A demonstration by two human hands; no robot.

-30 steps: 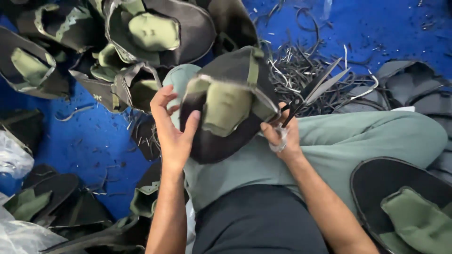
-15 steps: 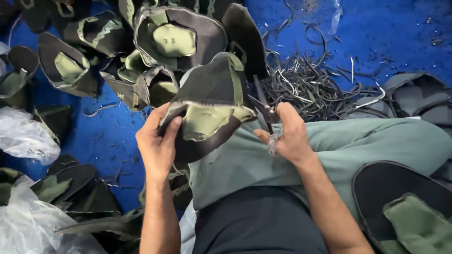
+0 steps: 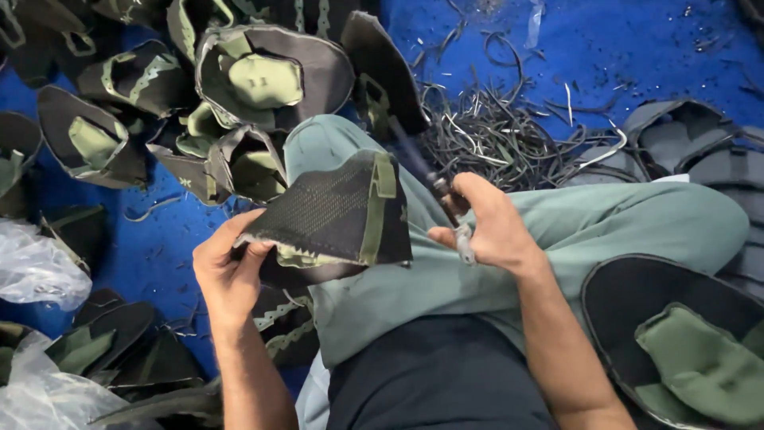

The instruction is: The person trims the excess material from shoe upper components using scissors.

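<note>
A blue floor covering (image 3: pixel 652 56) filled the head view, and a person sat on it with legs folded in pale green trousers (image 3: pixel 573 231). Across the upper left lay a heap of black and olive shoe uppers (image 3: pixel 239 87), overlapping and tilted at many angles, with more of them scattered down the left edge. A further stack of dark pieces (image 3: pixel 684 143) sat at the upper right, just beyond the knee. At the lower right, resting against the thigh, was a large black upper with an olive padded insert (image 3: pixel 692 350). Crumpled clear plastic bags (image 3: pixel 36 267) lay at the left edge and the lower left corner. Between the heap and the right-hand stack spread a tangle of thin dark trimmings (image 3: pixel 509 135).

Over the lap, the person held one black mesh upper with olive edging (image 3: pixel 334 215). The left hand (image 3: pixel 227 275) gripped its lower left corner, thumb on top and fingers curled underneath, keeping the piece raised above the thigh. The right hand (image 3: pixel 485 227) was closed around small scissors (image 3: pixel 450 211), whose dark blades pointed up and to the left, just beside the upper's right edge. Whether the blades touched the fabric could not be told.
</note>
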